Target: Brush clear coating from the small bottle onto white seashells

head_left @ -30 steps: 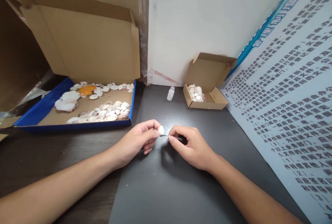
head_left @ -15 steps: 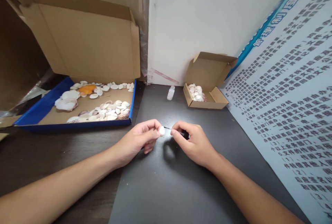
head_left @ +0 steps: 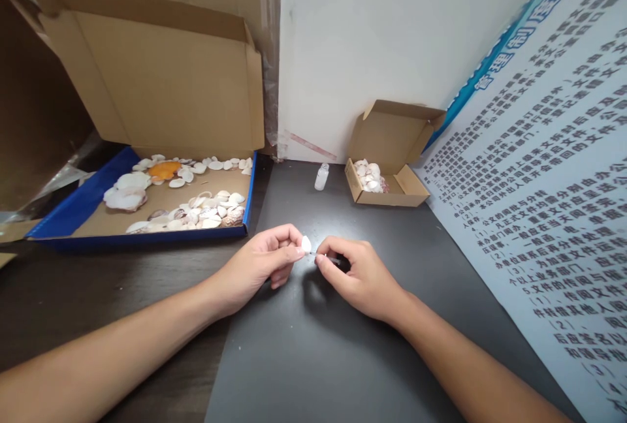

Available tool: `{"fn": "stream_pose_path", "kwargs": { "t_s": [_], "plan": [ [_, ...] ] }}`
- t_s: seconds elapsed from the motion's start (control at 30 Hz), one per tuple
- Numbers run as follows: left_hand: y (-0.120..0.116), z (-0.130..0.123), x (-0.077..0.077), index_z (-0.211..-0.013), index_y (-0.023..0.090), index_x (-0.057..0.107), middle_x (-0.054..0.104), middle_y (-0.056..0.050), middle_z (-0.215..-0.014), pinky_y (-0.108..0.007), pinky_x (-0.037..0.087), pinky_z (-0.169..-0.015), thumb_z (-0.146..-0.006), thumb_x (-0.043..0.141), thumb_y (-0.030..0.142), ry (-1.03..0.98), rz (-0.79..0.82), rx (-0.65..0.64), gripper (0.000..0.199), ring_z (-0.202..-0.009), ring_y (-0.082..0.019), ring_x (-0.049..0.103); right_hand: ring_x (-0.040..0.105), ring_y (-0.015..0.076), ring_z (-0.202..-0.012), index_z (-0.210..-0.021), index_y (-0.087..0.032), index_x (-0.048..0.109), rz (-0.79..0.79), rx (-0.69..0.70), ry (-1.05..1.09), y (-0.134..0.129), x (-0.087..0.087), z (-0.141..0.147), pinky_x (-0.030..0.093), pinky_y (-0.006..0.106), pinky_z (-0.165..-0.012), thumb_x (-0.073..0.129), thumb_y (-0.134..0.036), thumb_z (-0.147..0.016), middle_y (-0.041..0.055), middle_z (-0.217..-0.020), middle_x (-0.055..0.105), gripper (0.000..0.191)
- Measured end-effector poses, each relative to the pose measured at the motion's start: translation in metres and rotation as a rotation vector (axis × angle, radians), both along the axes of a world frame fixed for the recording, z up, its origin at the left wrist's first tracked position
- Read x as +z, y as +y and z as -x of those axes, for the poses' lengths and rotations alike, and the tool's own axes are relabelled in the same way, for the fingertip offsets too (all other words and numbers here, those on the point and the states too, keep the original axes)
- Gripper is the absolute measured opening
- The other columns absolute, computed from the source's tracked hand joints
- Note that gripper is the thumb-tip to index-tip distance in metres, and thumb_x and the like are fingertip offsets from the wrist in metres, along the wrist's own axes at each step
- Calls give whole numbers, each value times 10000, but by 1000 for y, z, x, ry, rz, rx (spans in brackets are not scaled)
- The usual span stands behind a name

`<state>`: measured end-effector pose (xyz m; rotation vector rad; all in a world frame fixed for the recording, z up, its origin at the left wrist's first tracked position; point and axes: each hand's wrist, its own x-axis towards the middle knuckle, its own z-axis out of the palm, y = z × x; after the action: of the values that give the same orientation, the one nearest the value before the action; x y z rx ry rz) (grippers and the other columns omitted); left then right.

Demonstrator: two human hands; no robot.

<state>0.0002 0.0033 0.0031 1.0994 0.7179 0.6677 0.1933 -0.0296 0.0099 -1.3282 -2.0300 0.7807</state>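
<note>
Between thumb and fingers, my left hand [head_left: 275, 256] pinches a small white shell [head_left: 306, 244] over the dark mat. My right hand [head_left: 355, 273] grips a thin dark tool [head_left: 334, 260], whose narrow tip points left and meets the shell's lower edge. Whether the tip presses on the shell is too small to tell. Beyond both hands a small clear bottle [head_left: 321, 177] with whitish contents stands upright on the mat.
At the left, a blue-edged cardboard box [head_left: 169, 237] with its lid up holds several shells and an orange one. A small open carton [head_left: 392, 198] with shells stands at the back right, beside a printed board [head_left: 548, 168]. The grey mat [head_left: 294, 371] lies in front.
My right hand has moved slightly left, nearer the shell. The tool's tip has shifted from the shell's middle to its lower edge, and the shell has turned a little.
</note>
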Motion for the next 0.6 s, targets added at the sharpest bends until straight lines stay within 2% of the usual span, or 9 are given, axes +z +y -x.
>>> {"fn": "stream_pose_path", "kwargs": {
  "t_s": [0.17, 0.43, 0.6],
  "plan": [
    [0, -1, 1, -792, 185, 507, 353, 98, -509, -165, 299, -436, -822, 674, 349, 5, 10, 3, 236, -452, -50, 303, 431, 96, -558, -729, -189, 559, 5, -43, 3, 0, 1, 0, 317, 212, -539, 527, -166, -867, -53, -596, 473, 144],
    [0, -1, 1, -778, 192, 493, 348, 105, -500, -171, 300, -427, -817, 679, 363, 1, 9, 13, 256, -436, -51, 295, 405, 97, -539, -722, -189, 536, -21, -17, 57, -1, 3, -2, 315, 226, -538, 514, -209, -892, -54, -581, 452, 173],
    [0, -1, 1, -786, 191, 495, 347, 102, -514, -173, 302, -435, -816, 680, 360, 3, 10, 17, 252, -448, -53, 301, 430, 95, -551, -737, -190, 560, -12, 13, 34, -1, 1, -2, 323, 220, -549, 530, -170, -867, -54, -599, 478, 135]
  ]
}}
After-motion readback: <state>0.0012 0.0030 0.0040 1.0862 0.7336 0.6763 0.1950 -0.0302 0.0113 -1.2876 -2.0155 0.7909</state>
